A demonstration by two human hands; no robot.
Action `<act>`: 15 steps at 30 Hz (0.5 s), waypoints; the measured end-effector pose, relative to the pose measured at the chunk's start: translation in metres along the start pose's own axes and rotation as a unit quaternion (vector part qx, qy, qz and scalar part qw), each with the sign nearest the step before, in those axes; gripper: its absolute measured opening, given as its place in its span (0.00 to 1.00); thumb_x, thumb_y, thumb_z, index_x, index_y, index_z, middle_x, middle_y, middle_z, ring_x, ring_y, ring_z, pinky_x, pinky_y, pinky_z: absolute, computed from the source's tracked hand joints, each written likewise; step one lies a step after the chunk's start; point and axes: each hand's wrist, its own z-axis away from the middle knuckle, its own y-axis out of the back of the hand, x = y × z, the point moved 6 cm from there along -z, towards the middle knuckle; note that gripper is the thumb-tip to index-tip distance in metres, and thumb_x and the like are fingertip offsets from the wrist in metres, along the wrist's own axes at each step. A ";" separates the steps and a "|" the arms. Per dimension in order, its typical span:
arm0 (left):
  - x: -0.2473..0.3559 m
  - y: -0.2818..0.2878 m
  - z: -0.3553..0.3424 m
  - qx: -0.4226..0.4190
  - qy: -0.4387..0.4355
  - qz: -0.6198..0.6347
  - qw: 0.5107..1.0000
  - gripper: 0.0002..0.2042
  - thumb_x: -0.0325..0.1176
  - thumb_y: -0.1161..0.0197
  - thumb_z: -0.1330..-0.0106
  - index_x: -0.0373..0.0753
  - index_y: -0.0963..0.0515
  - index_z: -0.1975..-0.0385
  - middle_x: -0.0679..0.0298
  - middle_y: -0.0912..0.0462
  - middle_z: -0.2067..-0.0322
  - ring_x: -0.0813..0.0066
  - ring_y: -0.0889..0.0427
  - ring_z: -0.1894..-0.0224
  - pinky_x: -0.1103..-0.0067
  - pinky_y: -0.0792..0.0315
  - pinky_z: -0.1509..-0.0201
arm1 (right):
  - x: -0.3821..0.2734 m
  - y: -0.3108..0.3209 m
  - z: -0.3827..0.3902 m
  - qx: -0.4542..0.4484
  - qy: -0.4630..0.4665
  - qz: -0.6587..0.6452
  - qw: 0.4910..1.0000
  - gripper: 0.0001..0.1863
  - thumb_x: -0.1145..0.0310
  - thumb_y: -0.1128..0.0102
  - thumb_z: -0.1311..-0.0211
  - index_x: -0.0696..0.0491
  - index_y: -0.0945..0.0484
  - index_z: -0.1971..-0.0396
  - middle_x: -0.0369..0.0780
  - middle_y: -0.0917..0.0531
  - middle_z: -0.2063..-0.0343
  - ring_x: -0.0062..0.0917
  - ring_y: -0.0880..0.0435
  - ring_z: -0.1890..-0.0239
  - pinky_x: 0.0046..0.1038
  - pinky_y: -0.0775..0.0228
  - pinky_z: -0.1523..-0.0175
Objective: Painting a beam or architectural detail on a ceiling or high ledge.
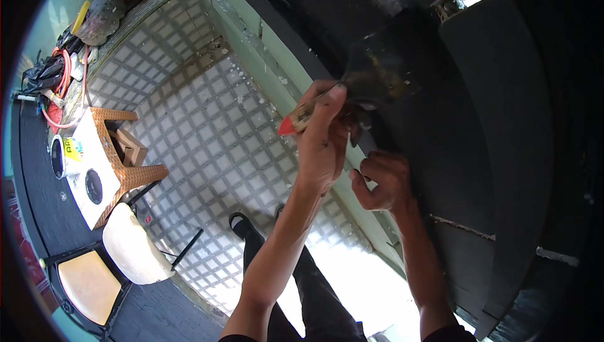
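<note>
My left hand (324, 137) is closed around the wooden handle of a scraper (302, 115) with a red end. Its wide, dull blade points away to the upper right, over a black wooden surface (440, 140). Below those fingers, a small pale pointed bit and a dark part show; I cannot tell what they belong to. Lower and to the right, my right hand (384, 181) is curled, thumb bent toward the fingers, close to the surface's edge. Light shows through the gap by its thumb, and nothing is visible in it.
At left, a brown woven-pattern stool (135, 178) with a white top bears a paint pot (69, 156) and a round black-smeared lid (93, 186). Chairs (135, 244) stand nearer. A pale green ledge (267, 59) borders the tiled floor (214, 128). Hose and bags (47, 74) lie far left.
</note>
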 end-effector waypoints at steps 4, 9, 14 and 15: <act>-0.029 -0.009 -0.005 -0.010 0.003 0.030 0.999 0.08 0.35 0.41 0.28 0.37 0.26 0.61 0.64 0.18 0.67 0.80 0.21 0.71 0.82 0.33 0.71 | 0.012 0.000 0.020 0.015 -0.029 -0.003 0.999 0.13 0.75 0.36 0.58 0.54 0.33 0.90 0.41 0.32 0.88 0.35 0.30 0.85 0.34 0.38 0.78; -0.041 0.043 0.006 0.055 -0.037 -0.079 0.995 0.07 0.36 0.45 0.27 0.41 0.27 0.59 0.65 0.18 0.64 0.79 0.20 0.63 0.81 0.30 0.59 | 0.010 0.004 0.017 0.005 -0.045 -0.008 0.999 0.12 0.72 0.35 0.55 0.53 0.31 0.88 0.40 0.29 0.87 0.34 0.26 0.83 0.34 0.34 0.77; -0.034 0.065 0.027 0.059 -0.018 -0.071 0.996 0.08 0.37 0.44 0.28 0.40 0.25 0.58 0.65 0.16 0.62 0.77 0.19 0.62 0.80 0.30 0.60 | 0.021 0.004 0.025 0.014 -0.089 -0.021 0.996 0.14 0.72 0.35 0.55 0.53 0.32 0.89 0.40 0.30 0.88 0.34 0.26 0.84 0.33 0.36 0.77; -0.022 0.043 0.022 0.036 -0.025 -0.032 0.999 0.08 0.37 0.44 0.28 0.40 0.26 0.58 0.65 0.16 0.62 0.77 0.19 0.62 0.80 0.29 0.60 | 0.020 0.002 0.025 0.025 -0.085 -0.033 0.996 0.13 0.74 0.37 0.56 0.54 0.33 0.90 0.41 0.31 0.89 0.35 0.29 0.85 0.33 0.39 0.78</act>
